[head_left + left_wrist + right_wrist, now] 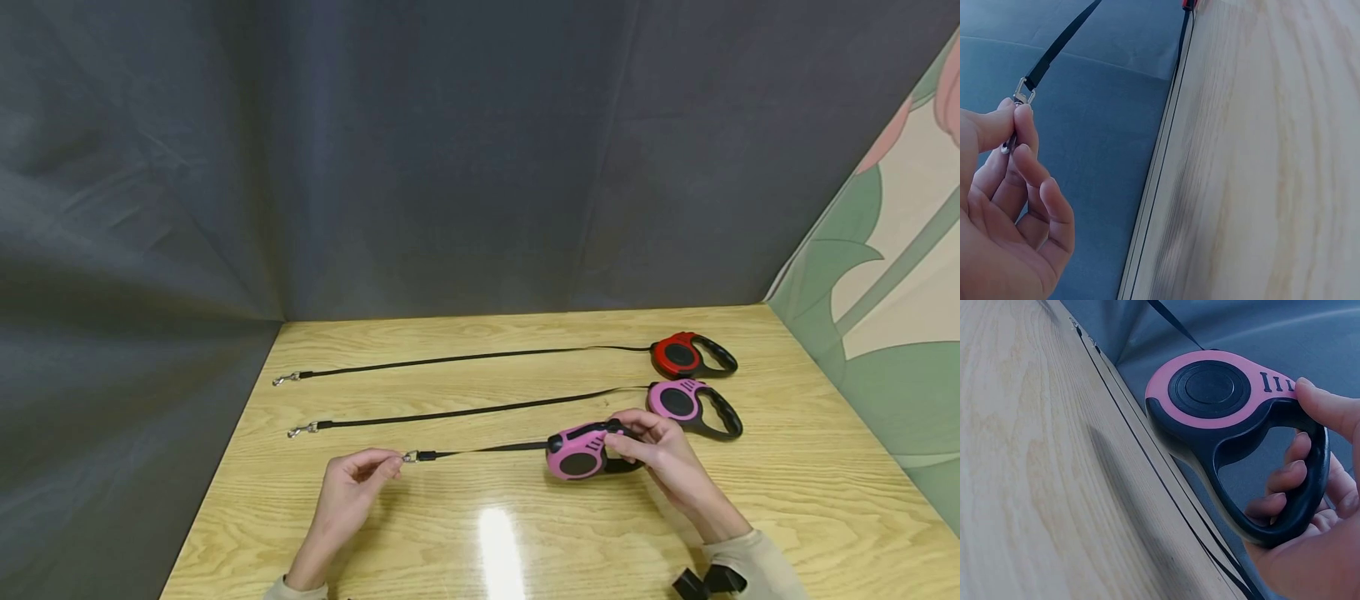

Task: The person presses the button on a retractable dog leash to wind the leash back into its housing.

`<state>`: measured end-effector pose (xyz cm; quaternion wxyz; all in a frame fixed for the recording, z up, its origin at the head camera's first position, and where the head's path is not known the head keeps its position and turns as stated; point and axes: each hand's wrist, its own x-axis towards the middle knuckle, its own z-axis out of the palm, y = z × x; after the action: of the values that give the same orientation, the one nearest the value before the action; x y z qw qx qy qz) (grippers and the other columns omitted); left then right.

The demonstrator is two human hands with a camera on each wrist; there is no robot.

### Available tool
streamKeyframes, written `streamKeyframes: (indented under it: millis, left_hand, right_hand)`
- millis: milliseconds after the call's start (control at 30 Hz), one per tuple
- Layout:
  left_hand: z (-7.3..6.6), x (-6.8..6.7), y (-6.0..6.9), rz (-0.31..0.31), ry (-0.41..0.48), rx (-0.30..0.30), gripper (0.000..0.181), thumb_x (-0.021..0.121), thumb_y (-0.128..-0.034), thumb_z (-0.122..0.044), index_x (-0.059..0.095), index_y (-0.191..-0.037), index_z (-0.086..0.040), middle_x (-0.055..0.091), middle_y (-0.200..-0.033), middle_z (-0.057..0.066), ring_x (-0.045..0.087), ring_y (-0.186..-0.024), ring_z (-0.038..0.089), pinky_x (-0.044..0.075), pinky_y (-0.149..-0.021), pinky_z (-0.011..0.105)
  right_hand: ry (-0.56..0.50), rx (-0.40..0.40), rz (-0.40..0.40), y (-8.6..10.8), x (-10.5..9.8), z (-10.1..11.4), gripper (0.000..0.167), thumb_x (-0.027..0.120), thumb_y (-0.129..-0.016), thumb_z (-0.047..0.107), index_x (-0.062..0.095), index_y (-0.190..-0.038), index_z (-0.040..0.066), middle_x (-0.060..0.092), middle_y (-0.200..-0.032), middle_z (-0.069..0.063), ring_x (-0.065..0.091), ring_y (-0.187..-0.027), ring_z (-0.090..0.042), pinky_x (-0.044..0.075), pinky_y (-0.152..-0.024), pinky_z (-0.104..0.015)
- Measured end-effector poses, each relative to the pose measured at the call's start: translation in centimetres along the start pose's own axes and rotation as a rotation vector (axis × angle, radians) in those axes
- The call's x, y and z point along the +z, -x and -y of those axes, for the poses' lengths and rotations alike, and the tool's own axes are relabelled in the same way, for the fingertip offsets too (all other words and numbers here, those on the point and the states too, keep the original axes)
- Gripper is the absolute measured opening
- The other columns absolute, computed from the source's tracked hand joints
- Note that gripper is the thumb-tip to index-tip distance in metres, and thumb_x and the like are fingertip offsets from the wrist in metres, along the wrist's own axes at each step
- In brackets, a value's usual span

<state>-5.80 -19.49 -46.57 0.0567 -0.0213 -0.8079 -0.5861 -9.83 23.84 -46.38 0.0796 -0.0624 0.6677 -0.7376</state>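
My left hand [351,497] pinches the metal clip [410,457] of a black leash strap between thumb and index finger; the clip [1021,98] also shows in the left wrist view. The strap [487,450] runs raised to a pink and black leash case [579,457]. My right hand [671,462] grips that case by its black handle. From the right wrist camera, the fingers [1291,472] curl through the handle loop and the thumb lies at the top of the handle, by the pink shell [1163,381].
Behind, a second pink leash [677,403] and a red leash [679,355] lie on the wooden table [420,550], cases right, straps stretched left to metal clips. A dark cloth [465,167] hangs along the back and left; a flowered cloth [885,333] is at right.
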Motion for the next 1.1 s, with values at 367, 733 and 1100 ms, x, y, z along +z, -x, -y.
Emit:
streamKeyframes:
  millis: [367, 733, 1100]
  left_hand:
    - [0.04, 0.19, 0.02, -0.029, 0.003, -0.054, 0.004, 0.084, -0.0904, -0.008, 0.083, -0.091, -0.004, 0.079, -0.083, 0.017, 0.075, -0.072, 0.018, 0.059, -0.069, 0.026]
    - [-0.07, 0.1, -0.06, -0.035, 0.018, -0.1, 0.005, 0.08, -0.0928, -0.004, 0.082, -0.097, -0.001, 0.08, -0.086, 0.012, 0.073, -0.075, 0.015, 0.058, -0.072, 0.022]
    - [-0.37, 0.19, 0.01, -0.004, 0.001, -0.076, 0.009, 0.075, -0.0964, -0.004, 0.081, -0.102, -0.001, 0.081, -0.088, 0.011, 0.073, -0.08, 0.013, 0.057, -0.074, 0.022]
  right_hand:
    - [0.003, 0.01, -0.006, 0.0, -0.01, -0.02, 0.022, 0.075, -0.097, 0.002, 0.076, -0.107, 0.021, 0.07, -0.093, 0.009, 0.06, -0.077, -0.004, 0.052, -0.069, -0.021]
    - [0.001, -0.003, -0.011, -0.03, -0.03, -0.11, 0.024, 0.074, -0.097, 0.0, 0.076, -0.107, 0.021, 0.071, -0.093, 0.009, 0.059, -0.076, -0.004, 0.052, -0.068, -0.021]
    - [0.004, -0.003, -0.001, -0.06, 0.19, 0.14, 0.029, 0.071, -0.097, -0.004, 0.077, -0.107, 0.022, 0.07, -0.092, 0.01, 0.059, -0.076, -0.004, 0.052, -0.068, -0.02]
